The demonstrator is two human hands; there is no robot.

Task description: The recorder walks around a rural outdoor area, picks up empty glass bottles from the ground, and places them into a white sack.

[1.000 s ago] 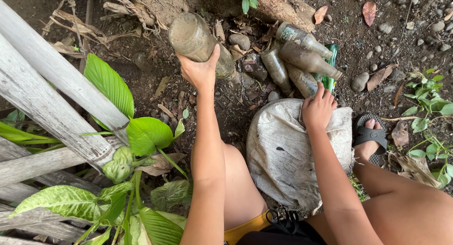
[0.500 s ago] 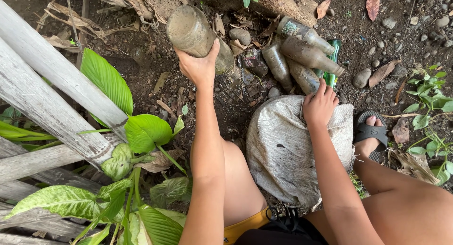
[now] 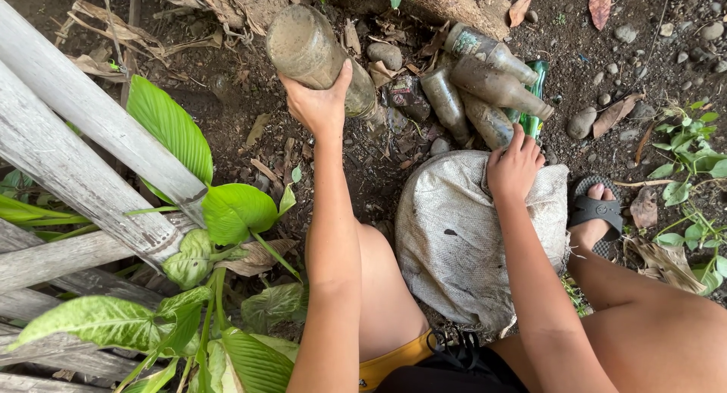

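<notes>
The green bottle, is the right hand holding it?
No, the right hand grips the top edge of the sack, while the green bottle lies on the ground beyond it.

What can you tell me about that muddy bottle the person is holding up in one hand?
The muddy bottle looks like glass, coated all over in dried brown mud so its contents cannot be seen. It is tilted, its wide flat base pointing up-left toward the camera and its neck end angled down-right, hidden behind the hand. The left hand grips it around the middle from below, thumb up one side, holding it clear above the dark soil.
</notes>
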